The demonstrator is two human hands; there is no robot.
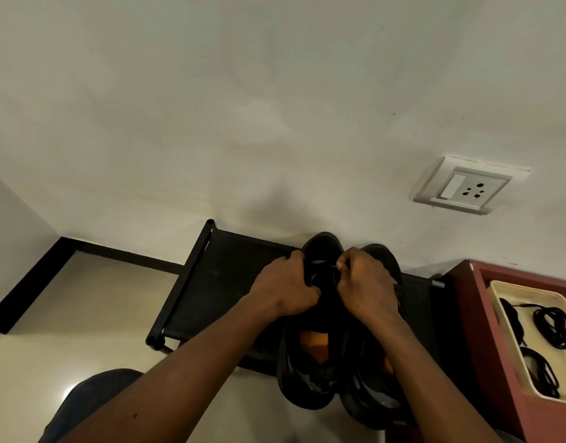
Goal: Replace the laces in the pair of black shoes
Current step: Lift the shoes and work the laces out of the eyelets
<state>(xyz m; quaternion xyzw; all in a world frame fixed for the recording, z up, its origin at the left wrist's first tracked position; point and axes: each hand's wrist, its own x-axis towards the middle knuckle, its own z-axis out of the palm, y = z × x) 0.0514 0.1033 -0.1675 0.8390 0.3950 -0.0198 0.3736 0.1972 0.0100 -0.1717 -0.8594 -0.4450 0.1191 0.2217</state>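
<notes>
Gripping one black shoe (323,243) on the rack (217,279) with my left hand (286,286), fingers curled round its upper, while my right hand (366,282) pinches its lace (327,264); the other shoe (382,252) stands just beside.

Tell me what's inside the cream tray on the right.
Inside the cream tray lie black coiled cords, apparently laces, in at least three bundles. The tray's right part runs out of frame, so anything there is unseen.
</notes>
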